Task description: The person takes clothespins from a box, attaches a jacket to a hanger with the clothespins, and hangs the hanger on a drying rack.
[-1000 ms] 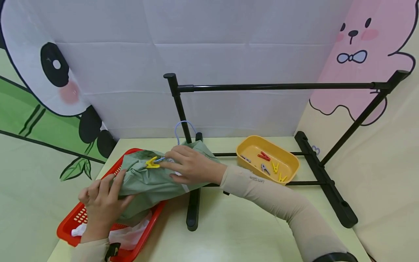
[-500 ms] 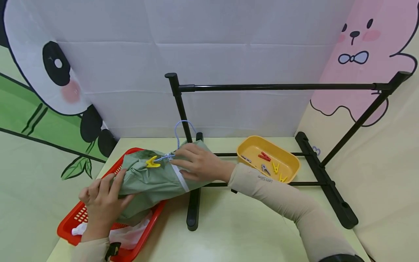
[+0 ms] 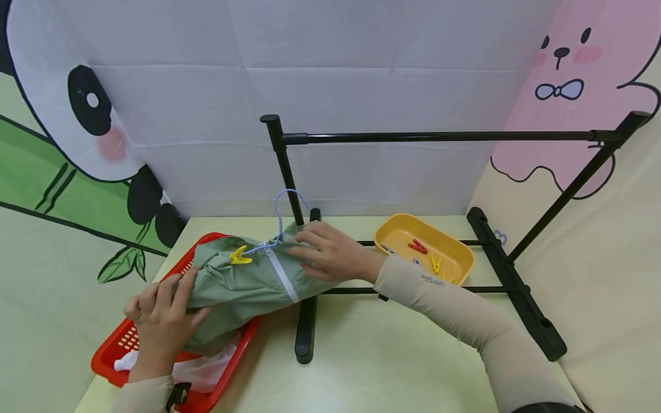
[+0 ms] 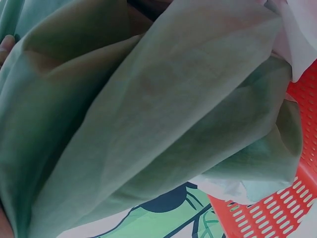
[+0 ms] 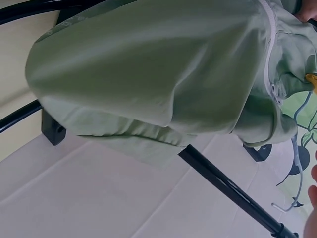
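A light green zip-up garment [image 3: 237, 295] lies over the red basket and the rack's left foot, its white zipper [image 3: 283, 276] facing up. A blue hanger [image 3: 279, 215] sits in its neck, the hook standing up. One yellow clothespin [image 3: 240, 256] is clipped at the garment's left shoulder, by the hanger's arm. My left hand [image 3: 162, 318] grips the garment's left side, thumb below and fingers on top. On its right shoulder, my right hand [image 3: 338, 252] rests with fingers loosely extended. Folds of the green cloth [image 4: 158, 109] fill most of the left wrist view.
The red basket [image 3: 250, 338] holds white cloth [image 3: 209, 370]. A black rack [image 3: 439, 136] stands across the table, its top bar behind the garment. Between its legs a yellow tray [image 3: 384, 229] holds red and yellow clothespins, partly hidden by the right sleeve.
My right hand has moved right, away from the yellow clothespin and across the garment to its right shoulder, uncovering the hanger's neck and the zipper. The left hand stays where it was.
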The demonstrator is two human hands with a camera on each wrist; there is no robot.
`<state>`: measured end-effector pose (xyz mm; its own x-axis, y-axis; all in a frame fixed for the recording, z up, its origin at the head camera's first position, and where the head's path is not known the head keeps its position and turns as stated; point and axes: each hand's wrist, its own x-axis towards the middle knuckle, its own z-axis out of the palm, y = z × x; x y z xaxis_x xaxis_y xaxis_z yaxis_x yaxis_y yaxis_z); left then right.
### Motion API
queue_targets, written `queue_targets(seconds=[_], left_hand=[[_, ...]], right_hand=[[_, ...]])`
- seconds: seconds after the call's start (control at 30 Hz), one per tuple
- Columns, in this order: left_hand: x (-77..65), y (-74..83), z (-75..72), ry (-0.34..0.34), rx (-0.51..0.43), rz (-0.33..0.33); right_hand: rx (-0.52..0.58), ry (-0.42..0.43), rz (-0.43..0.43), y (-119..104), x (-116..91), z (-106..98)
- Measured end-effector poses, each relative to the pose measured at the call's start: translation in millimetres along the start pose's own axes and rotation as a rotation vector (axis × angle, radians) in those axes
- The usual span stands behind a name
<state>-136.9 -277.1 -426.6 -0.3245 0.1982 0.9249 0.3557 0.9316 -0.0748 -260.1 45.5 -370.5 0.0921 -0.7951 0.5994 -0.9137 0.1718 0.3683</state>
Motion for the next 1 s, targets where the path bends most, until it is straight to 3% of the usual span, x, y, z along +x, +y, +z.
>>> queue_targets(seconds=[0.7,1.0], left_hand=[[0.1,-1.2,-3.3,-0.009,-0.016,-0.008],[-3.5,-4.8,-6.0,-0.05,-0.016,-0.018]], right_hand=[[-0.016,0.033,0.01,15.0,-27.3,-8.1],[0.001,0.023,0.054,21.3,-44.5,-13.2]])
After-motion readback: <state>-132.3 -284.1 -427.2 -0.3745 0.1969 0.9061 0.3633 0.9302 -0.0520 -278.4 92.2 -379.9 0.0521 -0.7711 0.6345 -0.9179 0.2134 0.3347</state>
